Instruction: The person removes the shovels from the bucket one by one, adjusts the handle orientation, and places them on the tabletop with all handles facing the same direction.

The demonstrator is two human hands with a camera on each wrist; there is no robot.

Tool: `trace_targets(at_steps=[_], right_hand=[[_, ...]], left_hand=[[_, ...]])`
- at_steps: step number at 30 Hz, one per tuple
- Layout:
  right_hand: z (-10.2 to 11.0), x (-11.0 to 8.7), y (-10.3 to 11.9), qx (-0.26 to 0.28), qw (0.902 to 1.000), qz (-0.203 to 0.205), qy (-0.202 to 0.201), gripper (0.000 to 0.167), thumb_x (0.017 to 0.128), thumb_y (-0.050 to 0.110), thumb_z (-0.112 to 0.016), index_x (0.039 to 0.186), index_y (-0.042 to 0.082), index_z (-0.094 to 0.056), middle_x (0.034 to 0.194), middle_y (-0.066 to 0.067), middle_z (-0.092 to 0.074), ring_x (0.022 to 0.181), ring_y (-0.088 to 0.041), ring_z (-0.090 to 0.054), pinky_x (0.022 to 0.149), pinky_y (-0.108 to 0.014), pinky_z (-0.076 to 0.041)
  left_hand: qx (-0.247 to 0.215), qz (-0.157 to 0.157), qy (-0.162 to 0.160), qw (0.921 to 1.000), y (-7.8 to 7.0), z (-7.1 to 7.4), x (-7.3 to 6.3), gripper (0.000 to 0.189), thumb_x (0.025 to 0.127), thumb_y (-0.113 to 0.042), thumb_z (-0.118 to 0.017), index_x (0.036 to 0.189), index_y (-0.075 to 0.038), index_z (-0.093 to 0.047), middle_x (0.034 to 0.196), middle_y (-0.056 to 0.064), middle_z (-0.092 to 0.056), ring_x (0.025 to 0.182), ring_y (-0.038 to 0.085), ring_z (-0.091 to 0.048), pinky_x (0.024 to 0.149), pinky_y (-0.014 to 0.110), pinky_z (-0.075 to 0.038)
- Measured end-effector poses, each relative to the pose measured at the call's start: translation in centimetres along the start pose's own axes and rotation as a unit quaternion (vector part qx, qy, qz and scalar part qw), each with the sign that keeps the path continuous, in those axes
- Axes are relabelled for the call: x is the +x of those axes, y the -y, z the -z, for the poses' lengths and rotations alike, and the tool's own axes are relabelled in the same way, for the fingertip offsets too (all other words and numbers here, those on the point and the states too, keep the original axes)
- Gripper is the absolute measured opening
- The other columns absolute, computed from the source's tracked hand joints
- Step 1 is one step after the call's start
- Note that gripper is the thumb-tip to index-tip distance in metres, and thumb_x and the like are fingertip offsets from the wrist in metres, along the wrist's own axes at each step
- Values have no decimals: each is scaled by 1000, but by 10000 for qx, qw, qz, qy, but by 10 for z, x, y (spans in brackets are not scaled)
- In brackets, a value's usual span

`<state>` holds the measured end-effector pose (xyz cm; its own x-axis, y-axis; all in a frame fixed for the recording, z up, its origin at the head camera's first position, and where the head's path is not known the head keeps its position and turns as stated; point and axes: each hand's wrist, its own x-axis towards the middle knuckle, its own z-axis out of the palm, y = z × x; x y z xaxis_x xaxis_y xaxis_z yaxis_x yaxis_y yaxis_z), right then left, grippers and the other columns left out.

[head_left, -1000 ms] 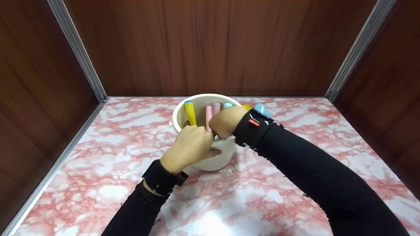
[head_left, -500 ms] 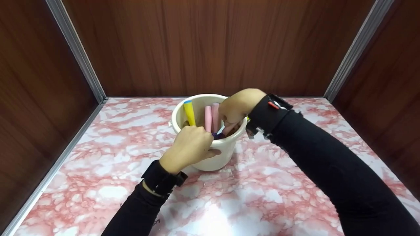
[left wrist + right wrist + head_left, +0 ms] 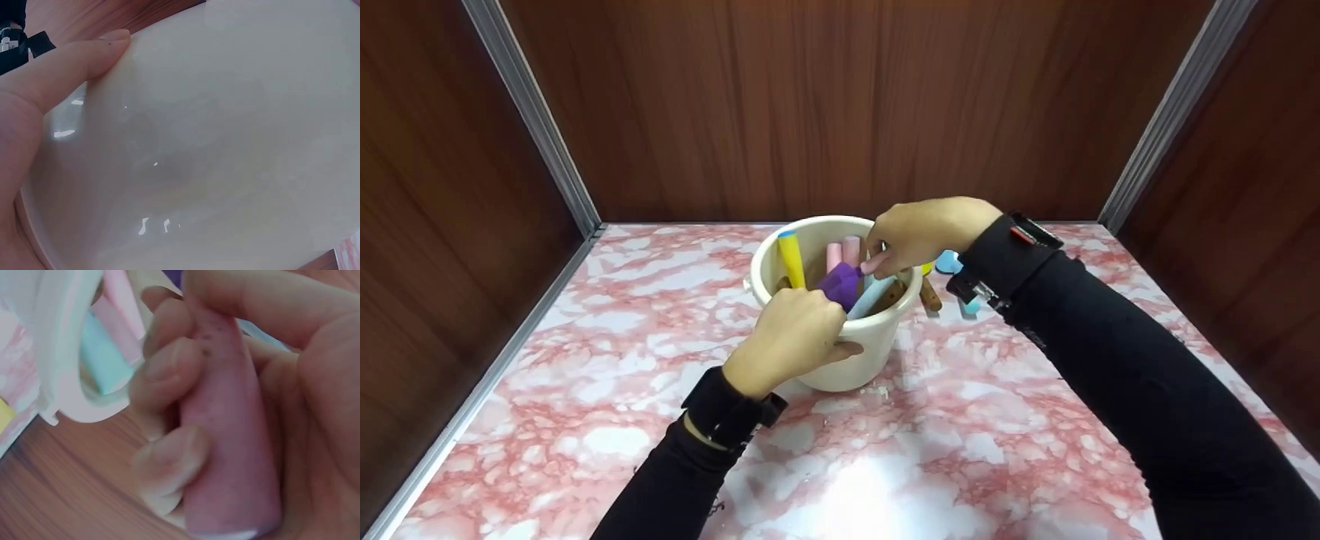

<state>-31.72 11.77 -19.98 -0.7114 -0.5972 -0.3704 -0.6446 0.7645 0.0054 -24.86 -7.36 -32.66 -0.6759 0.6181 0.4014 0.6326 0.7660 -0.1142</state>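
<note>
Fingers (image 3: 169,371) of the right hand (image 3: 931,229) curl round a pink handle (image 3: 230,450), the thumb closing from the opposite side near its narrow end. The handle's broad end juts free of the palm, so the hold is probably meant to steer the purple piece (image 3: 840,286) beyond the fingertips; the join is covered.

That piece lies at the centre of the white bucket (image 3: 851,367), leaning over a pale-blue handle (image 3: 872,297) at five o'clock. At seven o'clock the left hand (image 3: 799,330) grips the rim, thumb flat on the outer wall, fingers over the edge and hidden inside, presumably to steady the bucket.

A yellow handle (image 3: 791,259) leans on the wall at ten o'clock; two pink rods (image 3: 834,256) stand near twelve. The right hand is above the rim at two o'clock, where the edge passes close below it; the freer way appears to be upward.

Outside, toward three o'clock, a brown handle (image 3: 930,295) and a blue piece (image 3: 949,262) lie near the bucket, beneath the forearm's path. Marbled tabletop (image 3: 615,435) spreads from four round to eight; the wooden back wall (image 3: 780,112) rises at twelve.
</note>
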Motion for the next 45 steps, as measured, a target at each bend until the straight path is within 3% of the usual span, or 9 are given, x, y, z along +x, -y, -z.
trace_targets(at_steps=[5,10,17,22,29,33,39,42,45], right_hand=[[2,-6,-17,216,9978,338,-524,40,110,40,-59,118,4,-74,96,-4,-67,81,-17,-59,76,-35,-50],[8,-22,-42,576,9862,628,-1416,38,112,36,-55,95,4,-68,79,-3,-57,70,-16,-53,70,-35,-47],[13,-38,-73,747,9534,-180,-2918,42,114,37,-49,103,0,-66,81,-8,-58,71,-20,-53,68,-38,-44],[7,-37,-93,939,9297,-1066,-3398,44,114,39,-48,103,-1,-63,75,-5,-44,69,-20,-43,64,-38,-35],[-11,-34,-128,1613,9004,-2260,-3349,47,113,38,-42,106,-4,-63,83,-13,-53,83,-31,-54,75,-45,-44],[-26,-38,-154,1766,8907,-2638,-3253,50,112,36,-40,100,-8,-60,96,-28,-59,94,-41,-57,88,-55,-47],[-55,-48,-185,2098,8910,-3157,-2497,62,114,37,-34,124,-20,-55,144,-49,-44,134,-58,-49,112,-65,-40],[-72,-48,-195,2242,8939,-3317,-2018,62,115,34,-34,131,-23,-51,144,-49,-43,133,-59,-50,110,-64,-43],[-91,-46,-203,2123,9006,-3356,-1764,53,113,27,-38,122,-22,-55,136,-49,-48,122,-57,-56,105,-62,-47]], left_hand=[[62,-71,-107,9999,0,-1,-1,57,83,-55,-88,60,-17,-53,58,-5,-40,49,21,-54,46,43,-43],[43,-136,-193,9997,-1,-1,-2,55,83,-54,-89,59,-17,-54,58,-5,-40,49,19,-53,45,41,-40],[124,-154,-229,9995,1,-2,0,53,84,-53,-88,60,-15,-60,56,-3,-43,50,21,-56,45,40,-41],[170,-151,-282,9993,2,-2,-1,54,84,-52,-89,59,-15,-58,56,-3,-42,50,20,-55,45,39,-37],[131,-174,-233,9995,0,-1,-2,54,84,-54,-89,61,-14,-60,56,-3,-44,50,19,-55,45,38,-36],[114,-187,-259,9994,-1,-1,-1,53,85,-54,-88,62,-13,-62,56,-2,-44,50,19,-53,45,38,-36],[194,-232,-366,9989,-1,-1,-1,53,85,-54,-88,62,-14,-62,56,-2,-47,50,20,-56,45,38,-36],[206,-182,-307,9992,-1,-1,-2,54,85,-55,-87,62,-14,-62,56,-2,-45,49,19,-53,46,36,-33],[166,-161,-251,9994,-1,0,-3,53,85,-55,-87,62,-13,-62,56,-3,-43,49,18,-50,46,35,-31]])
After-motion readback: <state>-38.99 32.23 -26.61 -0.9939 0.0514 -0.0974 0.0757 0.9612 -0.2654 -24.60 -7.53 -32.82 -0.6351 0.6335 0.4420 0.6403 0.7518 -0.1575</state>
